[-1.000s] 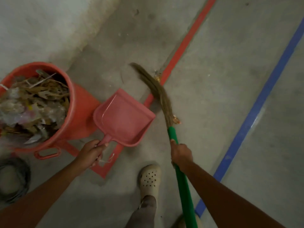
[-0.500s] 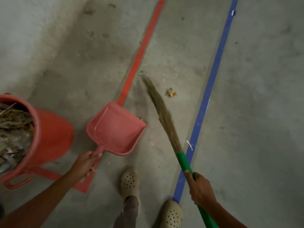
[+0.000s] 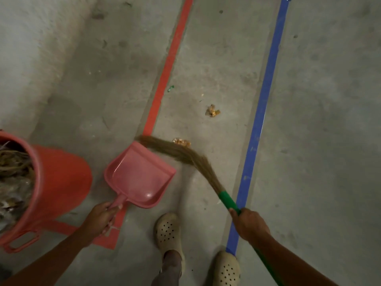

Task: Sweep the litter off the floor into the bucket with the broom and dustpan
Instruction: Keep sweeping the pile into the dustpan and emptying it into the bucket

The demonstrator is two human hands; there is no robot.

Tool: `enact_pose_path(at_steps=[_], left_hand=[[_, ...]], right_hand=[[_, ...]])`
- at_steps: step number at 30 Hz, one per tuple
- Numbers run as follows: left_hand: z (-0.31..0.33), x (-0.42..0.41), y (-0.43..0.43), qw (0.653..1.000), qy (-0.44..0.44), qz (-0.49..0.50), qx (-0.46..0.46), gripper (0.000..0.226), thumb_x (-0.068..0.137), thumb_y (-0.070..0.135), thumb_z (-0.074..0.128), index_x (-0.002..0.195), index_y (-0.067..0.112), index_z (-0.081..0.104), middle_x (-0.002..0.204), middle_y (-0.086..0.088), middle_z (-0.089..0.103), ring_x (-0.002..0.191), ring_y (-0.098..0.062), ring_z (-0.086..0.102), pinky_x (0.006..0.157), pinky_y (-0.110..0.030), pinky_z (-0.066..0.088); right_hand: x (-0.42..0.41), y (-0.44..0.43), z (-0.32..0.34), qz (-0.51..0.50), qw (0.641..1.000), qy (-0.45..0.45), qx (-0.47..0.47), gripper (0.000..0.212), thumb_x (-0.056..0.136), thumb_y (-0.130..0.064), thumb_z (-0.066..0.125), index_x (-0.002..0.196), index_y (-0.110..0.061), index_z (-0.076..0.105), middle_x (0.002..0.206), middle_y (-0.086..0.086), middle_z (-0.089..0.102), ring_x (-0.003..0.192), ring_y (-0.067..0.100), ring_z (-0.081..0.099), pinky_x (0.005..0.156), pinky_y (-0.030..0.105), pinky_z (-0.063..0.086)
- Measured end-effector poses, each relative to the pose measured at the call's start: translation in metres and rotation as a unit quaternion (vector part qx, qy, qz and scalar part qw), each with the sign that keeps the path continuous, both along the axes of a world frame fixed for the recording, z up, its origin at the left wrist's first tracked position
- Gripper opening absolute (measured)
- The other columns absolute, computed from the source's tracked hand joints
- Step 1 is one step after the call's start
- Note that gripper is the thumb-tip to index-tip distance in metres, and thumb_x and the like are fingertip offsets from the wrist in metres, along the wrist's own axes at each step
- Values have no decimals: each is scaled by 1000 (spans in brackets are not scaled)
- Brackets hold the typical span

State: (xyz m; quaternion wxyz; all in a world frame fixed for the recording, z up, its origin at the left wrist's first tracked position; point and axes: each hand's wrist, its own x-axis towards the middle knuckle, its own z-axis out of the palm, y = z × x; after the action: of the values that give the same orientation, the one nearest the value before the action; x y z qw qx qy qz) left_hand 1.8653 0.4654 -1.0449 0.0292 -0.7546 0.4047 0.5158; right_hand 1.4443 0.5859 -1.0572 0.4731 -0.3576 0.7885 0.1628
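At lower centre of the frame, the dustpan is held by its handle in the curled fingers of the left hand. The broom is gripped round its green handle by the right hand, with the bristles bent against the dustpan's front edge. One gold scrap is seen touching the bristles. The bucket stands at lower left.

Ahead, the concrete floor lies open between the red tape line and the blue tape line, apart from one gold wrapper. Nearer, the broom bends its bristles across that lane to the dustpan lip. The full red bucket blocks the left side, just beside the dustpan.
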Motion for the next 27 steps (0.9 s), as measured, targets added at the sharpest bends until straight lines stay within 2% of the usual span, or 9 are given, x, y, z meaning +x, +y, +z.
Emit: enact_pose_path(at_steps=[2,7,11,14,17,20,23,25,27], left_hand=[[-10,-13,-20,1000,8,-12,2,26,101,14,59,79,4,50,51,-12,45,32,-11,32,38,-13,22],[-26,-58,-85,997,53,-53,-15,28,101,17,59,77,7,49,47,-6,45,32,-12,32,38,-14,22],[-31,-101,-139,993,74,-77,-46,27,100,23,62,82,7,50,50,-7,48,33,-13,35,36,-15,24],[-33,-135,-174,989,97,-96,-61,29,96,30,65,86,7,50,51,-7,49,34,-14,34,35,-17,25],[-33,-165,-196,989,90,-95,-71,22,101,19,60,87,5,49,49,-7,46,31,-13,33,33,-16,23],[-29,-180,-210,990,88,-78,-73,22,102,18,58,89,1,50,49,-8,46,30,-14,33,34,-17,24],[-21,-178,-210,993,77,-58,-66,24,101,19,59,92,-2,52,53,-11,49,30,-13,34,33,-16,25],[-14,-169,-206,995,65,-53,-59,23,101,19,60,87,2,54,55,-13,51,31,-14,34,34,-16,25],[-11,-153,-198,997,45,-43,-45,26,101,18,60,80,5,53,53,-13,48,30,-14,33,34,-16,24]], right_hand=[[-15,-22,-10,-19,1000,18,-9,54,100,-66,31,99,-19,59,92,4,68,81,20,69,76,39,61],[-53,-72,-15,-75,996,53,-17,55,101,-64,32,93,-15,56,97,12,69,85,29,71,78,45,61],[-96,-110,-19,-207,976,50,-39,63,103,-59,34,86,-6,62,78,13,71,61,26,71,63,37,61],[-123,-135,-21,-296,952,51,-63,63,104,-59,33,88,-5,63,76,13,71,62,25,68,64,35,58],[-139,-153,-16,-337,935,39,-107,58,105,-54,34,90,-4,61,79,16,70,62,25,65,56,29,48],[-135,-169,-9,-327,933,11,-149,53,104,-55,36,88,-8,58,79,16,68,64,27,67,62,38,58],[-116,-186,-8,-237,953,-15,-186,56,102,-60,34,83,-13,58,73,13,68,65,30,69,70,46,60],[-97,-200,-11,-180,965,-40,-184,56,99,-64,33,80,-17,56,75,13,69,71,34,69,72,47,60],[-75,-216,-16,-109,978,-63,-167,53,101,-62,34,81,-18,55,78,10,69,73,32,69,72,41,59]])
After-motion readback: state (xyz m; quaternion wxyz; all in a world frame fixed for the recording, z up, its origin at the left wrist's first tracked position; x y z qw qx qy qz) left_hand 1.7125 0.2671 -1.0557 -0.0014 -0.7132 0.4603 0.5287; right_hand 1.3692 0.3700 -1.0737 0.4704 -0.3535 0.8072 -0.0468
